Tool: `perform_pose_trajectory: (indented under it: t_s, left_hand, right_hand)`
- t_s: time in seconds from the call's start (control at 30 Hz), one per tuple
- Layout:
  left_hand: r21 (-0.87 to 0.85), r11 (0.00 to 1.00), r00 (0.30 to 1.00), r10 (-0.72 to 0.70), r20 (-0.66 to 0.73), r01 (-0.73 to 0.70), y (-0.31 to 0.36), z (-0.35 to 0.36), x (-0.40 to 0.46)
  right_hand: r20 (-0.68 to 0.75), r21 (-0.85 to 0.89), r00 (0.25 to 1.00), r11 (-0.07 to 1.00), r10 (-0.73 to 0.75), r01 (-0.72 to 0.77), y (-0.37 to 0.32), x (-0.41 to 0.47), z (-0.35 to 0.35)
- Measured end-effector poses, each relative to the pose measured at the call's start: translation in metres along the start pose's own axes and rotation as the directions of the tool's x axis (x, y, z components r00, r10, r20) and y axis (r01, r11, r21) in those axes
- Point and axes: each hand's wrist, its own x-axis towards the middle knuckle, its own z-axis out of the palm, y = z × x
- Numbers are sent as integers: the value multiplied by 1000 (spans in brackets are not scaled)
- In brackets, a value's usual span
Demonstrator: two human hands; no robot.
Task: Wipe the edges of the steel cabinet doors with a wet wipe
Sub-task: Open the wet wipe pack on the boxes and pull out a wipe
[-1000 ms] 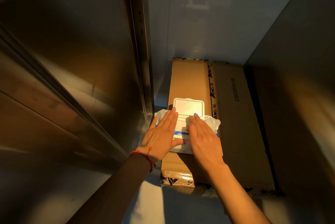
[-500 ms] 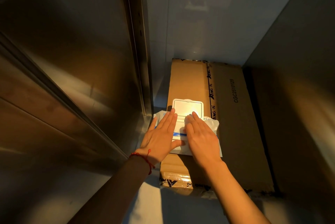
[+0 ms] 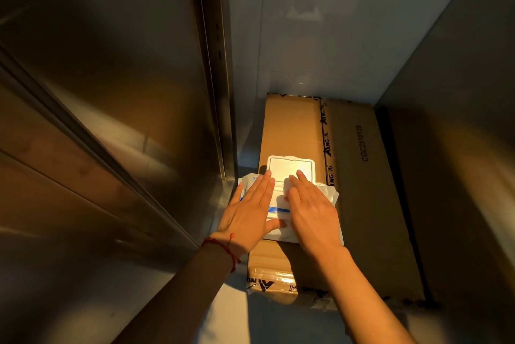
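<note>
Both hands (image 3: 281, 210) flat on wipes pack (image 3: 289, 176).

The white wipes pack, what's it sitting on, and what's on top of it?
The wipes pack lies on a brown cardboard box. Its lid is flipped up. The left hand and right hand rest flat on it, so the opening is mostly hidden.

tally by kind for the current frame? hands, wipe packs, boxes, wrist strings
Hands: 2, left hand and right hand, both flat on the pack
Wet wipe pack: 1, lid flipped open
Cardboard box: 1, under the pack
Red wrist string: 1, on the left wrist
Total: 5
</note>
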Motion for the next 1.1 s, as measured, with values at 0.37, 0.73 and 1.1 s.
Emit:
perform_pose_trajectory:
  t_s: [0.37,0.73,1.1]
  left_hand:
    - [3,1000,999,-7,-32,7,-1,4,1]
    - [16,1000,999,1,-33,0,-2,3,1]
    - [-28,1000,1000,12,-4,-12,-1,-7,-3]
  right_hand:
    - [-91,14,995,999,-46,47,-1,-4,-1]
    - [-153,49,987,997,-44,52,-2,1,-12]
    - [-207,71,977,995,-52,68,-4,3,-17]
